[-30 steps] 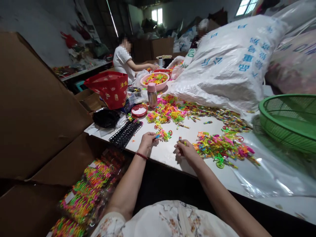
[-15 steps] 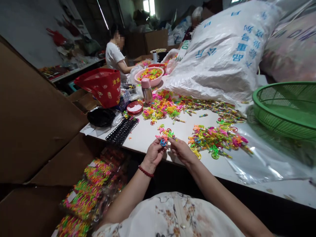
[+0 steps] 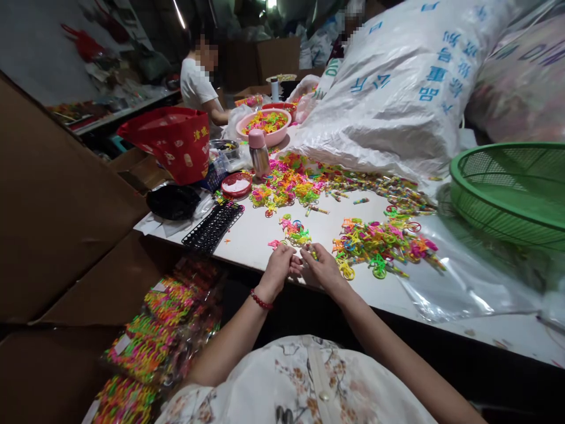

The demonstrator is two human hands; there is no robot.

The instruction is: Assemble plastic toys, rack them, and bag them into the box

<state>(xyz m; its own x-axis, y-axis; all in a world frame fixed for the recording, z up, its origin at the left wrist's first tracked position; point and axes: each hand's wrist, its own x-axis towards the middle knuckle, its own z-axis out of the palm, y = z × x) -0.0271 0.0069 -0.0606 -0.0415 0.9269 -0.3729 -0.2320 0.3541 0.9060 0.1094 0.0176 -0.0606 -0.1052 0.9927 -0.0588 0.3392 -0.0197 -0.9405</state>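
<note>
My left hand point(image 3: 279, 270) is at the table's front edge, fingers curled into a pinch; whatever lies in them is hidden or too small to name. Close beside it, my right hand point(image 3: 324, 268) closes on a small multicoloured tube point(image 3: 314, 254), mostly covered by the fingers. Just beyond both hands lies a small cluster of bright plastic toy bicycles point(image 3: 296, 232). To the right of my right hand is a larger heap of toy bicycles point(image 3: 379, 244) mixed with small filled tubes.
Behind are a long pile of toys and tubes point(image 3: 291, 179), a pink-capped flask point(image 3: 259, 154) and a big white sack point(image 3: 379, 100). A green basket point(image 3: 507, 188) and clear plastic bag point(image 3: 459, 288) lie right. A black rack point(image 3: 212, 227) lies left. A co-worker point(image 3: 198, 82) sits beyond.
A toy bicycle with a blue wheel, earlier between my hands, no longer shows there. My fingers have drawn back slightly from the small cluster. The camera view has shifted a little.
</note>
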